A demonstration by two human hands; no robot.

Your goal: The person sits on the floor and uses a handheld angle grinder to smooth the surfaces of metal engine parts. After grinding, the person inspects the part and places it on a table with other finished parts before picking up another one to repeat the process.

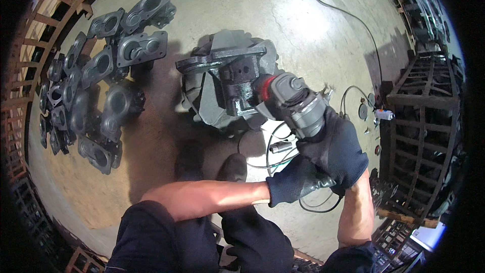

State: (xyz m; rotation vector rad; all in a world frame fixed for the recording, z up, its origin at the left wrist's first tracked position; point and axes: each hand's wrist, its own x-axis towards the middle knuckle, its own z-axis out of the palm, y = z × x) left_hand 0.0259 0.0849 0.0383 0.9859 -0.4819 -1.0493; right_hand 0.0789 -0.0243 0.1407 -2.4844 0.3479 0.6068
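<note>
Both my hands wear dark knit work gloves. My right hand (341, 149) is closed around the body of an angle grinder (303, 108). My left hand (303, 179) crosses beneath it and grips the grinder's rear part, its fingers partly hidden. A red-edged guard or disc shows at the grinder's head, right up against the side of a dark cast-metal housing (240, 88) with a flat flange on top; whether they touch I cannot tell. The housing sits on a grey rounded support (202, 98) in front of my feet.
Several similar castings (103, 65) stand grouped on brown sheeting at the left. Dark metal cages (424, 126) line the right side. A power cable (353, 17) runs over the concrete floor. Near the right cage lie a spray can (385, 115) and grinding discs (362, 111).
</note>
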